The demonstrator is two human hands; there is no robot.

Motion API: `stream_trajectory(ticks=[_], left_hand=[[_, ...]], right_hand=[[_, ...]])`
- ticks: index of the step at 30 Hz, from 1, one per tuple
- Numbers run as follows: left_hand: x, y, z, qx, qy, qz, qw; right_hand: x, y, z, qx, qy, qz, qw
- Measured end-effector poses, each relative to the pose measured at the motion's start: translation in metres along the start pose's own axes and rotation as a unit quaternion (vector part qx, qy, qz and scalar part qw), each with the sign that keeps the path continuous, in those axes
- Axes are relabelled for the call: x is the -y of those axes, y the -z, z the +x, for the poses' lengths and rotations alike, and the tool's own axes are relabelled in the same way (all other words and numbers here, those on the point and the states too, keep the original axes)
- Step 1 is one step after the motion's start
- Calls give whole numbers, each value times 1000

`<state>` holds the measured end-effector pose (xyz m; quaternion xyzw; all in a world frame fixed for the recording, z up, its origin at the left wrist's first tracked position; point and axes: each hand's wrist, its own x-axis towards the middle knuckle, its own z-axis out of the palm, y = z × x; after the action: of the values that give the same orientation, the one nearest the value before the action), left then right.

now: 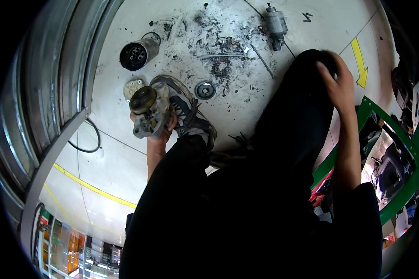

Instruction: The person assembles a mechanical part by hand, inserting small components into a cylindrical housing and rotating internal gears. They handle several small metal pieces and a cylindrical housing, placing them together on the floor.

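Observation:
My left hand [162,128] grips a grimy metal motor part with a round pulley [147,108] and holds it up over the white floor, just left of my grey shoe [186,109]. My right hand [338,83] rests on my raised knee in black trousers [302,97], fingers curled over the cloth and holding nothing else.
On the floor lie a black-faced cylindrical motor housing [138,53], a pale end cover [133,87], a round ring part [205,89], a thin metal rod [264,61], a small grey starter-like motor [275,24] and dark debris [216,46]. A corrugated metal shutter [56,79] runs along the left; a green frame [400,153] is at right.

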<state>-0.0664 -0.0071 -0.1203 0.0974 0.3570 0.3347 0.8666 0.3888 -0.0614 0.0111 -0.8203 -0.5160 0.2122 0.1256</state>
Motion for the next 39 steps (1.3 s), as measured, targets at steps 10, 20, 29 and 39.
stream_trajectory(ticks=[10, 20, 29, 39], left_hand=[[-15, -38, 20, -205, 80, 70, 973], [-21, -54, 21, -213, 86, 69, 971], [-24, -45, 17, -167, 124, 49, 977], [-21, -20, 15, -94, 142, -7, 985]], right_hand=[[-16, 17, -44, 11, -123, 9, 992], [20, -94, -8, 154, -2, 37, 987], [70, -151, 19, 96, 92, -60, 989], [59, -129, 41, 83, 42, 48, 995]])
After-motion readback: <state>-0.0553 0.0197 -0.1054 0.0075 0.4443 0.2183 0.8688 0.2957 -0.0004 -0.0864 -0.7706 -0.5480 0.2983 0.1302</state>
